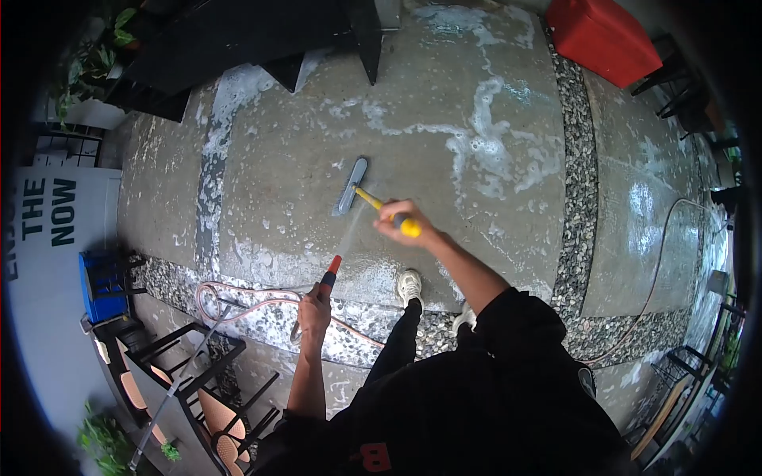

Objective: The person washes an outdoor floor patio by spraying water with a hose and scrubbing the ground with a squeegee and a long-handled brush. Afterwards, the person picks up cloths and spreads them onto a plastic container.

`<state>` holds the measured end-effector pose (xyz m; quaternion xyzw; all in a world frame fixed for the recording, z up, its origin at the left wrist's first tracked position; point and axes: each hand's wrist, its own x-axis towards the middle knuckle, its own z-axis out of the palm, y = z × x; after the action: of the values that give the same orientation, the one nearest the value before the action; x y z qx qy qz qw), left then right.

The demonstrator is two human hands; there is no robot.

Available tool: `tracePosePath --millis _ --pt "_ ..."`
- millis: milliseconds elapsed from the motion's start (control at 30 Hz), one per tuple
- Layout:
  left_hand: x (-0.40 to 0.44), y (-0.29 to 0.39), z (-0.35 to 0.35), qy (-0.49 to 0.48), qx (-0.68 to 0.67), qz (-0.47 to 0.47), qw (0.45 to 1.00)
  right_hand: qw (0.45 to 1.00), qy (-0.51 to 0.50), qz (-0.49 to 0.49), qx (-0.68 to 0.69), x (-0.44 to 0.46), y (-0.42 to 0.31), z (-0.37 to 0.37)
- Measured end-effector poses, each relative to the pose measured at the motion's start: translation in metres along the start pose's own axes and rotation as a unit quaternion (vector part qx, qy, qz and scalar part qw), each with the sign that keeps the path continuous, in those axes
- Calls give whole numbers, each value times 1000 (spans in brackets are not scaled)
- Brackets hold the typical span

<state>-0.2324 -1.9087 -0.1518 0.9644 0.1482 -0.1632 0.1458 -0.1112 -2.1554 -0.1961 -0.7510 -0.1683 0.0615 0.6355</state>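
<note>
I am working through two hands, both closed: the right hand (401, 222) is wrapping its fingers around the handle of a yellow-handled, grey-headed floor brush (351, 187), and the left hand (314, 316) is gripping a dark, red-tipped hose nozzle (329, 278). The brush head is resting on the wet grey concrete floor (294, 170) ahead of the feet, and a thin pale streak of water is running from the nozzle's tip towards it. White soapy foam (486, 147) is spreading in patches beyond and to the right. A pinkish rubber hose (270, 292) is lying looped on the pebble strip (278, 327) near the left hand. Among the box-like things, I am making out a bright blue bin-like box (103, 293) standing by the left wall, its contents hidden from me, and a red block-shaped piece (603, 40) sitting at upper right, showing only its outside. Green leafy plants (79, 83) are growing at upper left, their containers too dim for me to tell.
</note>
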Motion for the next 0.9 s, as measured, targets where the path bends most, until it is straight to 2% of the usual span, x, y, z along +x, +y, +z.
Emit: tracePosePath --millis 67,200,267,433,533,733,800,900 --pt "0 14 7 -4 0 7 1000 999 29 38 9 -3 11 -37" --pt "-21 67 22 -29 11 12 999 1000 14 26 -2 -31 2 -123" --pt "-33 95 33 -44 15 32 998 994 15 92 -58 -54 0 -172" --pt "-68 165 72 -100 19 66 993 992 7 104 -71 -143 -8 -299" --pt "-91 205 88 -83 24 84 993 987 34 136 -76 -211 -23 -360" --pt "-116 272 107 -120 42 88 988 970 111 171 -135 -347 -39 -453" --pt "-123 294 105 -114 3 92 989 963 120 187 -154 -377 -47 -473" --pt "-121 308 111 -99 4 103 990 938 130 265 -182 -405 -52 -498"
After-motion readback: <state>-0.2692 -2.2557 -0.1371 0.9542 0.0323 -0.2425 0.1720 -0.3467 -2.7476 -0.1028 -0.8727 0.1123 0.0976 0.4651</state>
